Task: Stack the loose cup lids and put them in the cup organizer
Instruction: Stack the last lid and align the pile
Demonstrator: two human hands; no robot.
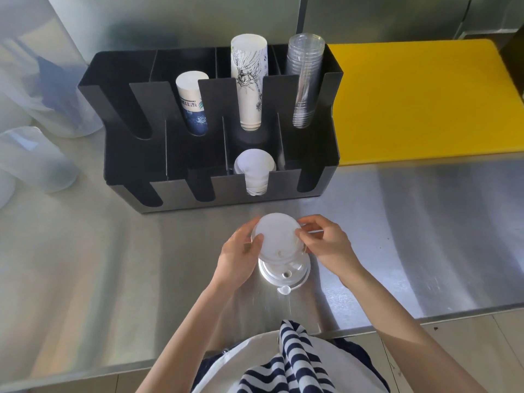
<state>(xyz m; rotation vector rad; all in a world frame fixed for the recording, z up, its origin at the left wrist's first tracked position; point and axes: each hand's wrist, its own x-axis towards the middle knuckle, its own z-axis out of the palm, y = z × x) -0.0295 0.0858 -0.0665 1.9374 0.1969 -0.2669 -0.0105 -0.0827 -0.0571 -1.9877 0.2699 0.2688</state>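
Observation:
A stack of white cup lids is held above the steel counter between my left hand and my right hand. Both hands pinch its rim from opposite sides. Under the stack, one clear lid with a small tab lies flat on the counter. The black cup organizer stands just behind. Its front row holds a stack of white lids in the third slot. The other front slots look empty.
The organizer's back row holds a blue-printed paper cup stack, a tall white printed cup stack and clear plastic cups. A yellow cutting board lies to the right. Translucent plastic containers stand at the left.

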